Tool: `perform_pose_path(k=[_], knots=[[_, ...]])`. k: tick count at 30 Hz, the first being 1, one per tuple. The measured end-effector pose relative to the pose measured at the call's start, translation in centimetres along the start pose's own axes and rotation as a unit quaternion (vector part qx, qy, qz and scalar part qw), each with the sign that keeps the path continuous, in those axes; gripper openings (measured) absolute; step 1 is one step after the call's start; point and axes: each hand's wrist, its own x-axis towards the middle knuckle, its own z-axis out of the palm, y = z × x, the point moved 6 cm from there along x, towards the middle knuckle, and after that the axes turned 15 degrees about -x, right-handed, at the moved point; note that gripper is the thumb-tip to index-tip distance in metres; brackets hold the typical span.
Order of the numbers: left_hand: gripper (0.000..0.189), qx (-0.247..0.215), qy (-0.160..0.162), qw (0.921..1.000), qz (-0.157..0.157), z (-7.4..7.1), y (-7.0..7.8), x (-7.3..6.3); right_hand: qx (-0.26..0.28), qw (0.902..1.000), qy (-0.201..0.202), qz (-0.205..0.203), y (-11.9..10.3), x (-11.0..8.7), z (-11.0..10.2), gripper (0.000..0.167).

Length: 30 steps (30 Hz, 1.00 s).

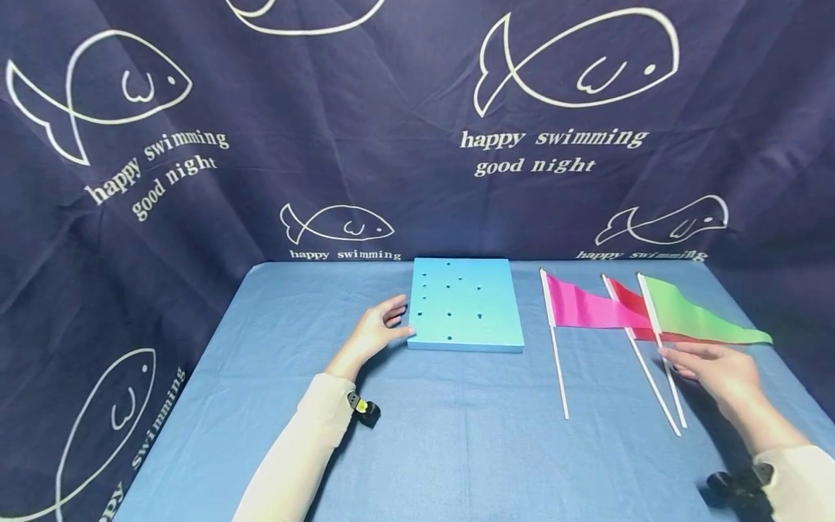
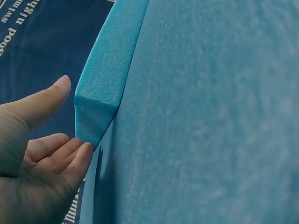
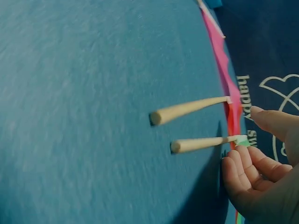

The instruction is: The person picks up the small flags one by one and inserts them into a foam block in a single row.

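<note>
A light blue board (image 1: 496,304) dotted with small holes lies flat on the table. At its left side is my left hand (image 1: 377,328), fingers loosely extended; in the left wrist view the fingertips (image 2: 83,148) are at the board's corner and the thumb is raised. My right hand (image 1: 724,371) reaches over the green pennant flag (image 1: 691,315), its fingers by the white stick (image 1: 672,384). From the right wrist the thumb stands apart from the fingers, not closed round the stick. Left of it lie a red flag (image 1: 625,296), partly covered, and a pink flag (image 1: 580,304).
A blue cloth covers the table (image 1: 457,435). Behind and to the left hangs a dark navy curtain (image 1: 417,145) printed with white fish and lettering. The pink flag's tip overlaps the red one. Black wrist devices sit at both cuffs.
</note>
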Motion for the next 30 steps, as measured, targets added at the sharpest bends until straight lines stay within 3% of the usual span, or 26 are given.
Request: perform_pose_path(k=[4,8,11,16,20,30], knots=[[0.072,-0.008,-0.007,0.9999,-0.004,0.0,-0.2,0.1,-0.021,0.9988,-0.04,0.016,0.6,-0.2,-0.3,0.073],[0.07,-0.023,-0.013,0.9996,-0.01,-0.1,-0.5,0.2,-0.033,0.9966,-0.068,0.033,1.0,-0.4,-0.5,0.064],[0.069,-0.038,-0.016,0.9991,-0.013,-0.1,-0.7,0.2,-0.046,0.9956,-0.072,0.037,1.0,-0.5,-0.5,0.058],[0.066,-0.06,-0.014,0.9978,-0.024,-0.2,-0.9,0.2,-0.059,0.9941,-0.074,0.054,0.7,-0.4,-0.3,0.07],[0.062,-0.077,-0.021,0.9962,-0.035,-0.1,-1.3,0.2,-0.055,0.9921,-0.087,0.072,0.5,-0.3,-0.1,0.069],[0.058,-0.07,-0.009,0.9962,-0.052,-0.2,-1.4,0.1,-0.087,0.9907,-0.075,0.073,-0.1,-0.4,0.2,0.064]])
